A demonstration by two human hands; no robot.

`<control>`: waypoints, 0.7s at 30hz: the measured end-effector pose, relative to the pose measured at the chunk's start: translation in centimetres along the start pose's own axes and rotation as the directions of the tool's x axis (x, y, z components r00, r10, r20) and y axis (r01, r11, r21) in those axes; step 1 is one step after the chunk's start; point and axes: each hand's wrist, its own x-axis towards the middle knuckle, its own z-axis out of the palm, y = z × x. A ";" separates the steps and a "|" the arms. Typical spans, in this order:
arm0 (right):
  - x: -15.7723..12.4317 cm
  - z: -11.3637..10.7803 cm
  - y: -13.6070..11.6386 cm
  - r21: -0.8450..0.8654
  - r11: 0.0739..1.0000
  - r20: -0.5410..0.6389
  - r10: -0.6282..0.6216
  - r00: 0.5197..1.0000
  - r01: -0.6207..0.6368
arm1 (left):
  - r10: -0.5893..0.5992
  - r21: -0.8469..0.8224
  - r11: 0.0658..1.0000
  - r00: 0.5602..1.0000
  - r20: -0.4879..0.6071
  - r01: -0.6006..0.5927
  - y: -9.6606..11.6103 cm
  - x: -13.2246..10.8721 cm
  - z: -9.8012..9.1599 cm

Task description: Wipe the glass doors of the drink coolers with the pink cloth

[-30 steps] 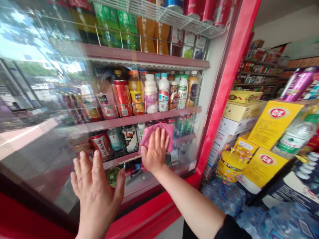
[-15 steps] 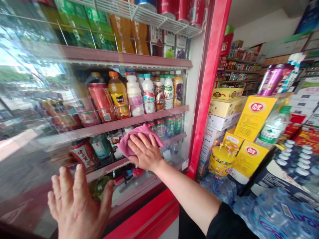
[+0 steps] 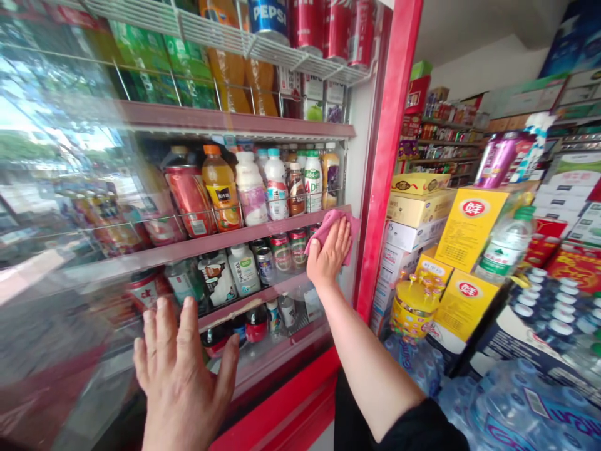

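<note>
A pink cloth (image 3: 351, 233) lies against the glass door (image 3: 300, 300) of a drinks fridge, near its right side. My right hand (image 3: 331, 247) presses it there with the fingers stretched over it. Lower left, my left hand (image 3: 183, 369) is raised with fingers spread, holding nothing; whether it touches the glass I cannot tell. Behind the glass stand bottles and cans, among them an orange juice bottle (image 3: 221, 191), a white bottle (image 3: 244, 269) and a red can (image 3: 280, 252).
The red door frame (image 3: 375, 188) runs up the fridge's right side. Beyond it are yellow boxes (image 3: 469, 219), a yellow candy tub (image 3: 413, 307), a clear water bottle (image 3: 504, 247) and shrink-wrapped water packs (image 3: 521, 407). Reflections of the street cover the left of the glass.
My right hand and the cloth have moved right and slightly up across the glass, close to the frame. My left hand has shifted right, still spread. The view has shifted a little.
</note>
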 end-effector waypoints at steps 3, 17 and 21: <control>-1.8 0.1 -2.9 0.019 0.997 -0.015 0.078 0.997 -0.077 | 0.013 -0.012 1.000 1.000 0.003 -0.013 0.4 0.3 0.2; -2.6 -0.2 3.2 0.186 0.680 0.270 -0.729 0.629 0.709 | 0.091 -0.013 0.996 0.996 0.023 -0.091 1.5 1.3 2.0; -0.6 -0.4 5.2 0.101 0.763 0.283 -0.638 0.716 0.639 | 0.098 -0.030 0.995 0.995 0.036 -0.097 2.0 1.5 2.6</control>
